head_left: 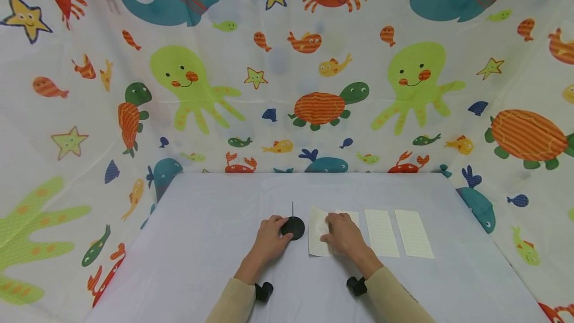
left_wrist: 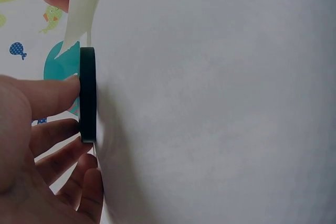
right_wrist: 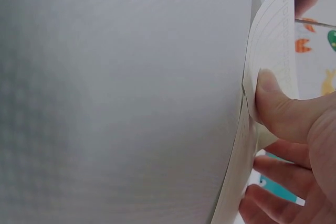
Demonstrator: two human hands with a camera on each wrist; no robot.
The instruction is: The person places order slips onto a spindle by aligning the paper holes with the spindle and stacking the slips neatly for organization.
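Note:
A black round base with a thin upright rod, a paper spike (head_left: 293, 228), stands on the white table. My left hand (head_left: 270, 238) holds the base at its left side, thumb and fingers at the rim; the left wrist view shows the spike's base (left_wrist: 88, 95) edge-on. Just right of it, my right hand (head_left: 345, 233) pinches a cream paper slip (head_left: 317, 233). In the right wrist view that slip (right_wrist: 273, 45) curves up off the table, the thumb pressing on its face. Another slip (head_left: 352, 217) lies partly hidden beneath the right hand.
Two more lined slips, a nearer one (head_left: 381, 233) and a farther one (head_left: 414, 233), lie flat in a row to the right. A curtain (head_left: 278, 148) printed with sea animals hangs behind and beside the white table (head_left: 188, 243). Black wrist cameras sit at both cuffs.

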